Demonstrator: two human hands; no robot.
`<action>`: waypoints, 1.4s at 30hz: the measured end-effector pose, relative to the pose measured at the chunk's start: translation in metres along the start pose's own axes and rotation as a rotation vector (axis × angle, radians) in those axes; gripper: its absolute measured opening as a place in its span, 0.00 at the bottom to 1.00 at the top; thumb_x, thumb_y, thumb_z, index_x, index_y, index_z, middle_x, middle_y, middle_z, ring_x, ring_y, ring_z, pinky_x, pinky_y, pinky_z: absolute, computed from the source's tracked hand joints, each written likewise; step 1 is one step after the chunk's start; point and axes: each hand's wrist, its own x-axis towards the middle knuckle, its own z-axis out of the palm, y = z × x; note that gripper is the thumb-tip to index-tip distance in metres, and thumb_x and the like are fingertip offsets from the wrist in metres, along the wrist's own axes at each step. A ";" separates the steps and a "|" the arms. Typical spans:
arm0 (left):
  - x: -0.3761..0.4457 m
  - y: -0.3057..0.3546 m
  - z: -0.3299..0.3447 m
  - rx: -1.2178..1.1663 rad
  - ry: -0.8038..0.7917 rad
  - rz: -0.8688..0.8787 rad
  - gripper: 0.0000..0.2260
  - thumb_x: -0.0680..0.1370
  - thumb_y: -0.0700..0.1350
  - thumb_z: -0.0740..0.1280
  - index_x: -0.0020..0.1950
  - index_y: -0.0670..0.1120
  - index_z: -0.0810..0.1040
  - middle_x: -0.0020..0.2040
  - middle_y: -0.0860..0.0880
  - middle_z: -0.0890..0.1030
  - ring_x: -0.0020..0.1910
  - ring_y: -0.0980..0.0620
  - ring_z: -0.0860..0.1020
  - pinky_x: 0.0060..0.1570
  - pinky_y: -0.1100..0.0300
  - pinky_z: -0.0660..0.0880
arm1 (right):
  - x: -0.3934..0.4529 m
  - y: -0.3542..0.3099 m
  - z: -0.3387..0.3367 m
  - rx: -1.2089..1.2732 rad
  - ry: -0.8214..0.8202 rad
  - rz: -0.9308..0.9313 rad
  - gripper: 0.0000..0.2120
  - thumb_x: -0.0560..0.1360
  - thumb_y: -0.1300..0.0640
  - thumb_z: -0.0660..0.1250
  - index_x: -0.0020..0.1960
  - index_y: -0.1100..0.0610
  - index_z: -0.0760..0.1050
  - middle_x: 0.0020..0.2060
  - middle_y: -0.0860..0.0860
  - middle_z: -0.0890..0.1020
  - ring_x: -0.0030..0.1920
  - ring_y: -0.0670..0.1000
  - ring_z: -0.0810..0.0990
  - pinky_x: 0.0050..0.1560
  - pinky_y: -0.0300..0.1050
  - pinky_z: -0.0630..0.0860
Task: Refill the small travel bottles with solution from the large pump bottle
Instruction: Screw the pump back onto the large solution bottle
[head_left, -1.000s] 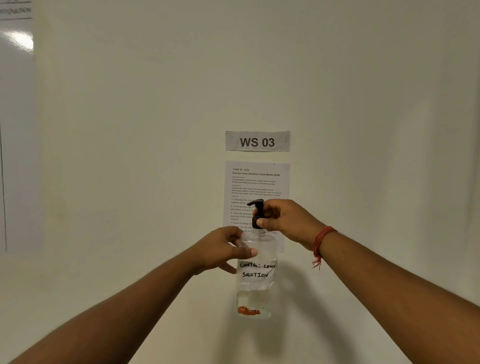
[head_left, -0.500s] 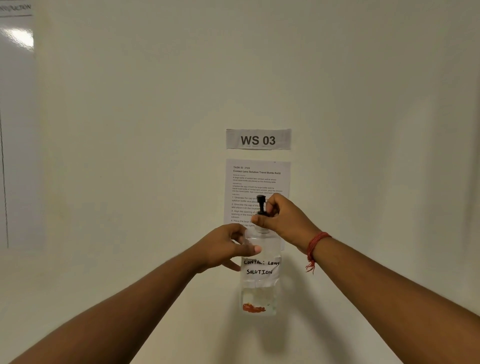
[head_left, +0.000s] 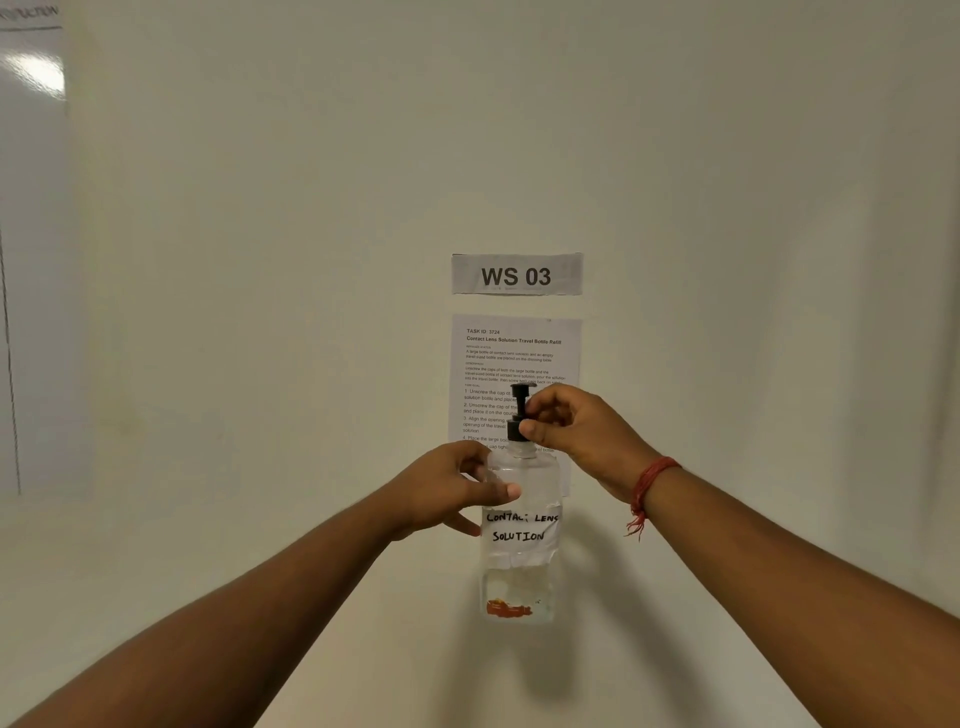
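A clear large pump bottle (head_left: 521, 566) with a white label reading "CONTACT LENS SOLUTION" stands upright on the pale table, close to the wall. My left hand (head_left: 447, 491) grips its shoulder from the left, thumb across the front. My right hand (head_left: 582, 434) pinches the collar of the black pump head (head_left: 519, 410) from the right. A little clear liquid and an orange mark show near the bottle's base. No small travel bottle is in view.
A "WS 03" sign (head_left: 517, 274) and a printed instruction sheet (head_left: 514, 358) hang on the wall behind the bottle. A whiteboard edge (head_left: 31, 260) is at far left. The pale table (head_left: 208, 571) spreads around the bottle.
The pump head has turned under my right hand; its nozzle, pointing left a second ago, now faces me or away. My left hand keeps its grip on the bottle.
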 end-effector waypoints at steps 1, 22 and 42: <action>0.000 0.000 0.001 -0.004 0.000 0.001 0.19 0.73 0.50 0.79 0.60 0.48 0.79 0.56 0.45 0.83 0.51 0.51 0.86 0.49 0.43 0.84 | -0.001 0.000 0.002 0.010 0.011 -0.005 0.09 0.72 0.58 0.75 0.49 0.54 0.78 0.45 0.51 0.84 0.47 0.49 0.83 0.57 0.52 0.80; 0.001 -0.002 0.002 0.023 -0.030 0.013 0.22 0.70 0.53 0.79 0.60 0.48 0.79 0.55 0.47 0.82 0.52 0.51 0.86 0.49 0.44 0.85 | -0.005 0.001 -0.007 0.110 -0.145 0.030 0.11 0.77 0.52 0.67 0.60 0.49 0.79 0.57 0.45 0.84 0.60 0.45 0.80 0.61 0.46 0.76; 0.005 -0.009 0.003 0.016 -0.029 0.024 0.23 0.70 0.54 0.79 0.61 0.49 0.79 0.56 0.46 0.82 0.52 0.50 0.86 0.48 0.44 0.85 | 0.001 0.002 0.001 -0.164 -0.067 0.017 0.27 0.67 0.38 0.73 0.55 0.56 0.74 0.50 0.51 0.83 0.52 0.52 0.81 0.54 0.47 0.79</action>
